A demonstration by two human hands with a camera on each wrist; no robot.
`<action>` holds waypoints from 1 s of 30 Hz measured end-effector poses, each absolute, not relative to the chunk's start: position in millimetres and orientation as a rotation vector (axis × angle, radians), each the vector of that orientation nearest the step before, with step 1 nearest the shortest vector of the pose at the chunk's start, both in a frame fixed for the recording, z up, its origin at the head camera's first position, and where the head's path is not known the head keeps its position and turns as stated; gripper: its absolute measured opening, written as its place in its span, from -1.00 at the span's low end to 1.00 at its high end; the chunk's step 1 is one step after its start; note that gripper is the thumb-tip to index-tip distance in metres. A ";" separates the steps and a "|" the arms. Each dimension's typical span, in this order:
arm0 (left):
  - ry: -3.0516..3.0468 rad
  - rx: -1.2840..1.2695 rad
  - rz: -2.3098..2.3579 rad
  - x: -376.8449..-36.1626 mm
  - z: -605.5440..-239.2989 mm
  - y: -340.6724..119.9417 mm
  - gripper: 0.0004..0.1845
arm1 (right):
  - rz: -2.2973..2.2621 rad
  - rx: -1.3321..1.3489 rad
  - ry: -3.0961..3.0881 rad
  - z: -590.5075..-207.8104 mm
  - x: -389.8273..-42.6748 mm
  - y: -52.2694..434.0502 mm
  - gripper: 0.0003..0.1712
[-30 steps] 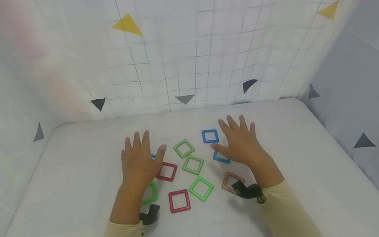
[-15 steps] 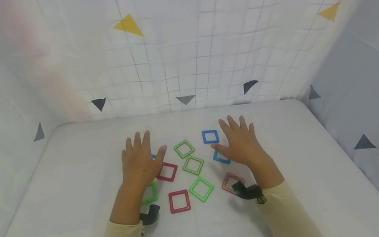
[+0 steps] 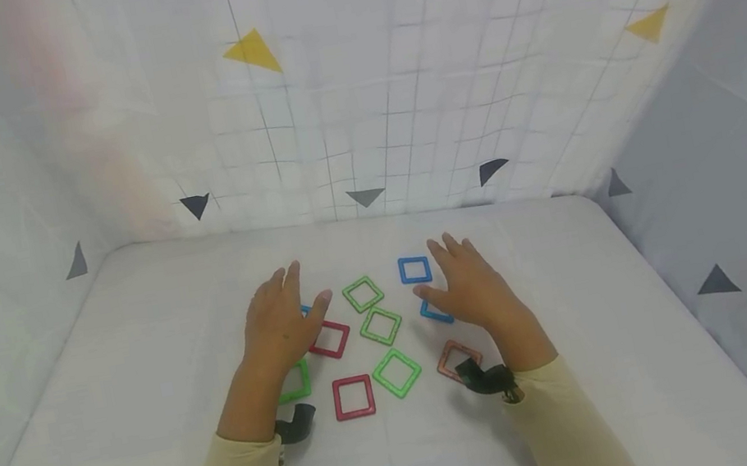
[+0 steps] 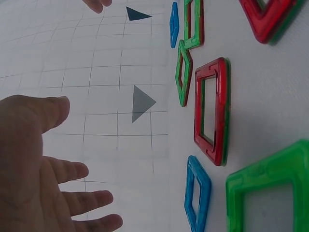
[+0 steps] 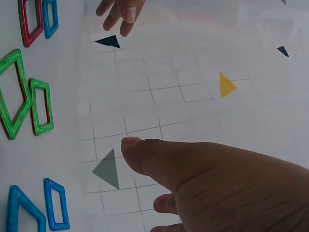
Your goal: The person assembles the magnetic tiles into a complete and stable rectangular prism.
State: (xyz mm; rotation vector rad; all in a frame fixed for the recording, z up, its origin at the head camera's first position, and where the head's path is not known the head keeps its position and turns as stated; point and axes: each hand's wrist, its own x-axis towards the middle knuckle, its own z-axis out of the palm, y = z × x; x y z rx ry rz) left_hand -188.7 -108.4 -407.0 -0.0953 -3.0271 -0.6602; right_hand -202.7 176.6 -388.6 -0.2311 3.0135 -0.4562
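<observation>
Over the left group of square magnetic tiles hovers my left hand [image 3: 278, 329], thumb spread and fingers relaxed, holding nothing. It partly covers a red tile [image 3: 345, 340], a blue tile [image 3: 305, 309] and a green tile [image 3: 307, 378]. In the left wrist view, the same hand [image 4: 34, 164] is well apart from the red tile [image 4: 222, 111]. On the other side my right hand [image 3: 476, 286] hovers with loose fingers and nothing in it. Below its thumb a blue tile [image 3: 438, 318] is partly hidden; another blue tile [image 3: 413, 258] lies just beyond.
Between the hands lie green tiles, one a diamond-turned green tile [image 3: 411, 382] nearer the front. A second red tile [image 3: 356, 413] is beside it. An orange-brown tile [image 3: 444, 357] lies by the right wrist's black strap [image 3: 487, 379]. A white gridded sheet [image 3: 355, 128] rises behind the table.
Both hands have rolled slightly so the palms face inward more. Their fingers have drawn closer together than before. The tiles have stayed where they were.
</observation>
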 end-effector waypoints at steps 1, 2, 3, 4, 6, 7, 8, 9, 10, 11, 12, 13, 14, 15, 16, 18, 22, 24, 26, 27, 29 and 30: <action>-3.028 -0.096 -0.666 -188.6 -407.1 -108.4 -0.15 | -0.457 -0.227 3.009 -389.4 -202.8 176.5 -0.01; -3.025 -0.097 -0.669 -188.6 -407.2 -108.4 -0.16 | -0.464 -0.221 3.006 -389.8 -202.7 176.4 -0.01; -3.023 -0.099 -0.668 -188.6 -407.3 -108.3 -0.16 | -0.464 -0.219 3.003 -390.1 -202.7 176.4 -0.01; -3.022 -0.100 -0.666 -188.5 -407.4 -108.2 -0.16 | -0.465 -0.217 3.004 -390.3 -202.7 176.1 -0.01; -3.022 -0.103 -0.669 -188.5 -407.5 -108.0 -0.16 | -0.459 -0.229 3.001 -390.9 -202.8 176.1 -0.02; -3.026 -0.107 -0.670 -188.5 -407.7 -108.0 -0.16 | -0.457 -0.238 2.999 -390.9 -202.6 176.2 -0.02; -3.028 -0.108 -0.674 -188.5 -407.7 -107.8 -0.16 | -0.461 -0.243 2.997 -390.8 -202.5 176.1 -0.02; -3.030 -0.108 -0.681 -188.5 -407.8 -107.7 -0.16 | -0.460 -0.253 2.995 -390.8 -202.3 176.1 -0.02; -3.032 -0.107 -0.688 -188.4 -407.8 -107.5 -0.16 | -0.465 -0.258 2.993 -390.6 -202.1 176.0 -0.02; -3.033 -0.108 -0.697 -188.3 -407.9 -107.5 -0.17 | -0.466 -0.260 2.990 -390.5 -201.9 176.1 -0.02; -3.033 -0.109 -0.703 -188.2 -407.9 -107.4 -0.17 | -0.467 -0.263 2.989 -390.5 -201.8 176.1 -0.03; -3.032 -0.107 -0.711 -188.0 -407.9 -107.3 -0.18 | -0.472 -0.260 2.989 -390.4 -201.6 175.9 -0.03; -3.031 -0.104 -0.719 -187.8 -407.7 -107.1 -0.18 | -0.477 -0.256 2.989 -390.4 -201.6 175.8 -0.03; -3.030 -0.106 -0.723 -187.7 -407.8 -107.1 -0.18 | -0.479 -0.257 2.991 -390.6 -201.6 175.7 -0.03; -3.032 -0.108 -0.725 -187.7 -407.7 -107.0 -0.19 | -0.480 -0.257 2.993 -390.7 -201.7 175.7 -0.03; -3.037 -0.112 -0.732 -187.7 -407.7 -107.0 -0.20 | -0.482 -0.257 2.994 -391.2 -201.8 175.4 -0.04; -3.072 -0.117 -0.765 -187.9 -408.6 -107.2 -0.21 | -0.476 -0.264 2.983 -391.4 -201.7 174.2 -0.04; -3.086 -0.129 -0.779 -188.2 -410.0 -107.1 -0.21 | -0.472 -0.269 2.976 -391.4 -201.6 173.0 -0.05; -3.092 -0.141 -0.782 -188.9 -412.0 -106.9 -0.20 | -0.471 -0.272 2.972 -390.9 -201.3 171.8 -0.05; -3.095 -0.147 -0.777 -189.3 -412.8 -106.7 -0.20 | -0.475 -0.274 2.970 -390.8 -201.3 171.2 -0.05; -3.092 -0.152 -0.775 -189.4 -413.6 -106.4 -0.19 | -0.478 -0.277 2.973 -390.3 -201.0 170.4 -0.05; -3.092 -0.151 -0.774 -189.2 -413.8 -106.4 -0.19 | -0.483 -0.274 2.972 -389.9 -200.9 170.2 -0.04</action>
